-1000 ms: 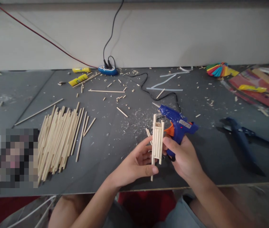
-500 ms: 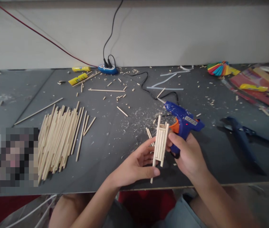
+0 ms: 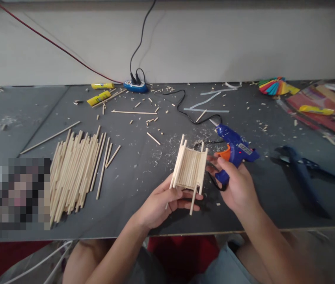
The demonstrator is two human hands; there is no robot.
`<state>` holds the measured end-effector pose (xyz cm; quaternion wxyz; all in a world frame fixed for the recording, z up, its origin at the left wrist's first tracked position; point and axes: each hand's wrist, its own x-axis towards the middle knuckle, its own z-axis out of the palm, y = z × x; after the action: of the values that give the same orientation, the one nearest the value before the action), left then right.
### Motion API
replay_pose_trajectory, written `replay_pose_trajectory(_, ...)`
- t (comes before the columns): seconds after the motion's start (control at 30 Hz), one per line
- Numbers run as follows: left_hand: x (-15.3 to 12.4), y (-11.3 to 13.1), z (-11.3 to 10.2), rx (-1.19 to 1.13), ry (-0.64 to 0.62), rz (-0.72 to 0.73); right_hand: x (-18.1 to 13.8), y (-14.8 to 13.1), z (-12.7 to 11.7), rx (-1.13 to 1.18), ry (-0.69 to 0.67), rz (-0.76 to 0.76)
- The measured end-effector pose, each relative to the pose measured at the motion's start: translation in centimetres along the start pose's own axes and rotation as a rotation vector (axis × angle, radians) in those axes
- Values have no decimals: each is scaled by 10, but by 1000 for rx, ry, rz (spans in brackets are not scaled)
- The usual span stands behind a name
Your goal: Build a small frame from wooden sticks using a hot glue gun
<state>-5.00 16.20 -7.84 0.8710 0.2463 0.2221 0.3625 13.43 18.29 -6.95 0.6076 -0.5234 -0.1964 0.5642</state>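
My left hand (image 3: pixel 160 203) is closed on a small frame glued from thin wooden sticks (image 3: pixel 189 169); it shows its flat slatted face, with longer sticks jutting out at the corners. Just right of it, my right hand (image 3: pixel 236 185) is wrapped round the handle of a blue glue gun with an orange trigger (image 3: pixel 236 150). The gun's nozzle points up and left, away from the frame, and its black cord runs back to a blue power strip (image 3: pixel 135 86).
A pile of long wooden sticks (image 3: pixel 77 169) lies at the left. Short stick offcuts and shavings (image 3: pixel 152 118) litter the grey table (image 3: pixel 274 197). Blue pliers (image 3: pixel 302 173) lie at the right. Yellow glue tubes (image 3: pixel 98 98), clear glue sticks (image 3: pixel 205 104) and coloured craft sticks (image 3: pixel 272 86) sit at the back.
The stick frame has turned in my left hand from edge-on to showing its flat face. My right hand has let go of the frame and shifted right with the glue gun.
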Motion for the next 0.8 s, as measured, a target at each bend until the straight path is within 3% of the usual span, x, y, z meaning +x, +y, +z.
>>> replay_pose_trajectory(0.27,1,-4,-2,49,10,-71,-5,0,4,-39,-46,22)
replay_pose_trajectory(0.43,4,-6,1,341,141,-42,-2,5,1,-61,-45,4)
replay_pose_trajectory(0.57,4,-6,3,502,153,-9,-2,9,-1,-76,-35,22)
replay_pose_trajectory(0.8,1,2,-4,217,42,35,0,7,-5,-118,-86,2)
